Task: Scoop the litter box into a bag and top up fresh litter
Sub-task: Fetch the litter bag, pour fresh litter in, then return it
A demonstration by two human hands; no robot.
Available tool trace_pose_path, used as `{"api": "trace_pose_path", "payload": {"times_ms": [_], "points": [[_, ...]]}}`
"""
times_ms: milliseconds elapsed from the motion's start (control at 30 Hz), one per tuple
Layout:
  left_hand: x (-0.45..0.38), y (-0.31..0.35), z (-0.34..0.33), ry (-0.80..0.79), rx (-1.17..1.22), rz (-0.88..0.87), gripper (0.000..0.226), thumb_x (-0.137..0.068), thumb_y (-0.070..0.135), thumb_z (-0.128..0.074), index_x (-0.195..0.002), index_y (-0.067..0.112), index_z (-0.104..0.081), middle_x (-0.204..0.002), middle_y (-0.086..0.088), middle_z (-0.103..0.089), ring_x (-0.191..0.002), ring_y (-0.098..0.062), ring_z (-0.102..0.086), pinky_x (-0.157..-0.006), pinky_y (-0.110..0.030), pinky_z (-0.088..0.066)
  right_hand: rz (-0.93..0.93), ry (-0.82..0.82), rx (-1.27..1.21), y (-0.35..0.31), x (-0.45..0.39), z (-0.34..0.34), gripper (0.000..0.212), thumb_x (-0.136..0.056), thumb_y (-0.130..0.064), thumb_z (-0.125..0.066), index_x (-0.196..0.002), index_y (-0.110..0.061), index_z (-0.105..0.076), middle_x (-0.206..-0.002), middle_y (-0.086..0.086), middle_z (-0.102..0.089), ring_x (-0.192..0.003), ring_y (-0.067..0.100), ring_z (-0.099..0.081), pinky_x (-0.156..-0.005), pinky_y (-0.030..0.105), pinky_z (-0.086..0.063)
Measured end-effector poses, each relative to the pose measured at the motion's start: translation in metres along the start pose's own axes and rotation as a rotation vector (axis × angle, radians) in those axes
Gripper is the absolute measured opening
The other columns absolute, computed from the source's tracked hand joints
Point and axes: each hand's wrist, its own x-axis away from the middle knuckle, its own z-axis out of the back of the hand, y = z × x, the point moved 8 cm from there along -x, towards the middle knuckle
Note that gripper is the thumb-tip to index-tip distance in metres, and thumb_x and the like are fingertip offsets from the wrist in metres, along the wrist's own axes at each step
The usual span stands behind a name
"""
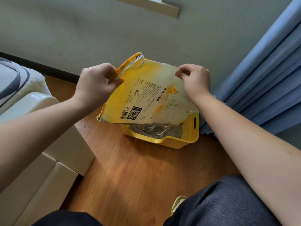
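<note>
Above the litter box [164, 141], left hand [96, 85] and right hand [195, 79] pinch the upended litter bag [146, 95], apparently emptying it; shaking out remnants likely follows.

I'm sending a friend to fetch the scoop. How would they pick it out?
Find the yellow litter box on the wood floor by the blue curtain. The scoop lies inside on the grey litter: the only pale slotted plastic there.
</note>
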Motion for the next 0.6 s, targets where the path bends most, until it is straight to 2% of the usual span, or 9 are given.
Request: {"api": "trace_pose_path", "payload": {"times_ms": [300, 500, 600], "points": [[-0.002, -0.011, -0.004, -0.057, 0.002, 0.072, 0.021, -0.084, 0.029, -0.074, -0.096, 0.013, -0.067, -0.085, -0.002, -0.067, -0.076, -0.018, -0.063, -0.070, -0.032, -0.053, -0.004, -0.034, -0.012, -0.004, 0.004, -0.005, 0.005, -0.084, -0.024, -0.070, -0.082, -0.022, -0.074, -0.076, -0.006, -0.069, -0.079, 0.017, -0.063, -0.076, 0.033, -0.053], [0.001, -0.010, -0.009, -0.102, 0.007, 0.095, 0.020, -0.085, 0.027, -0.073, -0.098, 0.013, -0.067, -0.087, -0.001, -0.067, -0.077, -0.015, -0.062, -0.068, -0.029, -0.053, 0.029, -0.081, -0.015, -0.014, 0.008, -0.010, 0.008, -0.084, -0.024, -0.071, -0.089, -0.020, -0.075, -0.079, -0.010, -0.067, -0.083, 0.015, -0.064, -0.082, 0.033, -0.053], [0.001, -0.009, -0.007, -0.100, 0.017, 0.115, 0.027, -0.084, 0.027, -0.074, -0.106, 0.014, -0.065, -0.092, 0.000, -0.067, -0.080, -0.014, -0.061, -0.069, -0.026, -0.051, 0.044, -0.106, -0.017, -0.019, 0.010, -0.012, 0.007, -0.083, -0.023, -0.072, -0.089, -0.020, -0.075, -0.079, -0.011, -0.066, -0.083, 0.013, -0.064, -0.082, 0.032, -0.052]]}}
